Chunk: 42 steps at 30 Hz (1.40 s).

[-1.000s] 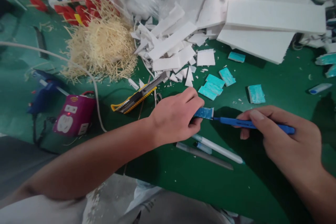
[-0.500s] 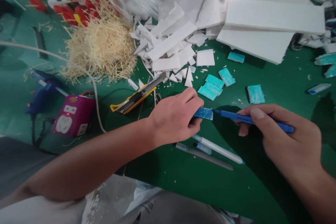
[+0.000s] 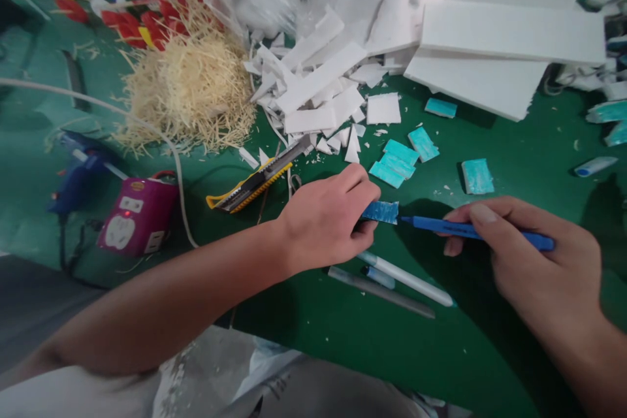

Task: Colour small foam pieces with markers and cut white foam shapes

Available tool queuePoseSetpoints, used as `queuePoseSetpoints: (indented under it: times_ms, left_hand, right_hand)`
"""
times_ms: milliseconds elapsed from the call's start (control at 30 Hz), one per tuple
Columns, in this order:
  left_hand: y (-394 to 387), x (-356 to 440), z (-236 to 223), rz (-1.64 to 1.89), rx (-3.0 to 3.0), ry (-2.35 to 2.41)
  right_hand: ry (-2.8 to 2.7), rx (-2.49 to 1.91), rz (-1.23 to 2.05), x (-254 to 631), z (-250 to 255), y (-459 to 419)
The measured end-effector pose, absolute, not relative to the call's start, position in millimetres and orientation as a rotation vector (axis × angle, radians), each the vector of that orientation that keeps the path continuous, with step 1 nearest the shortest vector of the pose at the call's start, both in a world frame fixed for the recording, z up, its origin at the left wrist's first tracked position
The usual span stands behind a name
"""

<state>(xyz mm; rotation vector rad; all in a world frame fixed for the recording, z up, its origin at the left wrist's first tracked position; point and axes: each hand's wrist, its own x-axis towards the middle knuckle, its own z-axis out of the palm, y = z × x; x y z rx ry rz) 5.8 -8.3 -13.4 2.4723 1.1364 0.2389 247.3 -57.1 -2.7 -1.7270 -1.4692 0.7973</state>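
My left hand (image 3: 330, 215) pinches a small foam piece (image 3: 383, 212) coloured dark blue; its left part is hidden by the fingers. My right hand (image 3: 543, 258) is closed round a blue felt-tip pen (image 3: 460, 227), whose tip points left at the piece's right edge, very near it. Beyond the hands lie turquoise-coloured foam pieces (image 3: 394, 162), with another turquoise square (image 3: 477, 176) above the right hand. Below the left hand are a white pen (image 3: 411, 279) with a turquoise tip, a grey pen (image 3: 382, 291) and a blue pen cap (image 3: 381, 276).
A yellow utility knife (image 3: 255, 179) lies left of my left hand, its blade toward white foam scraps (image 3: 323, 88). Farther left are a purple power adapter (image 3: 140, 215), a blue glue gun (image 3: 76, 176) and a pale straw heap (image 3: 196, 91). White foam sheets (image 3: 509, 32) lie at the back right.
My right hand has shifted the blue felt-tip pen slightly right and down, its tip drawing a little away from the foam piece. The left hand looks still.
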Motion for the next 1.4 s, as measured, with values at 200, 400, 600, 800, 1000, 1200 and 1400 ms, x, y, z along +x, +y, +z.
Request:
queuePoseSetpoints:
  times_ms: [200,400,600,800,1000,1200,1400]
  left_hand:
    - [-8.3,6.2,-14.4,0.273,2.485,1.131]
    - [-7.8,5.7,-14.3,0.274,2.473,1.13]
    - [-7.7,5.8,-14.6,0.268,2.473,1.133]
    - [-8.2,5.2,-14.0,0.254,2.467,1.131]
    - [-8.2,5.9,-14.0,0.259,2.468,1.132]
    - [-7.8,6.0,-14.4,0.262,2.467,1.135]
    - [-8.2,5.7,-15.1,0.278,2.468,1.13]
  right_hand:
    - [-1.472,-1.759,0.816,245.6,-0.9,-58.6]
    - [-1.45,-1.757,0.833,245.8,0.7,-57.7]
    - [-1.473,-1.802,0.804,243.8,2.6,-57.6]
    - [-1.481,-1.745,0.817,244.7,1.5,-57.9]
    - [-1.45,-1.812,0.824,242.9,4.1,-57.0]
    - [-1.422,-1.848,0.806,243.6,4.5,-59.6]
    - [-1.447,-1.804,0.802,243.3,1.9,-59.2]
